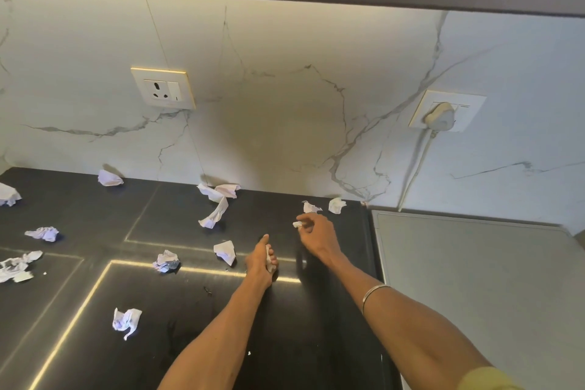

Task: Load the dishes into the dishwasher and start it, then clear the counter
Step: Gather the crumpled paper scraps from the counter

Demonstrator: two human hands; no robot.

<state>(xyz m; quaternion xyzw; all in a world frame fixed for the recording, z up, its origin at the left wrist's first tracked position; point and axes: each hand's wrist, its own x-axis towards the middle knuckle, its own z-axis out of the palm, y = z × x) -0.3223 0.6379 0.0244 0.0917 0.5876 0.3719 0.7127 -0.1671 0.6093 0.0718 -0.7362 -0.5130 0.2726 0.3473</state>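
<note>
Right hand [315,233] pinches a small paper scrap [297,224]; left hand [261,258] grips a crumpled wad [270,261]. More crumpled papers [166,261] scattered across the black worktop [95,209]. No legible writing.

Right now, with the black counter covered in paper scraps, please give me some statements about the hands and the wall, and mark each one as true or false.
1. The right hand pinches a small paper scrap. True.
2. The left hand is empty. False: it grips a crumpled paper wad.
3. The right wall socket has a plug in it. True.
4. The left wall socket also has a plug in it. False: nothing is plugged in there.
5. The counter holds only one paper. False: many crumpled papers lie scattered on it, such as one near the front left.
</note>
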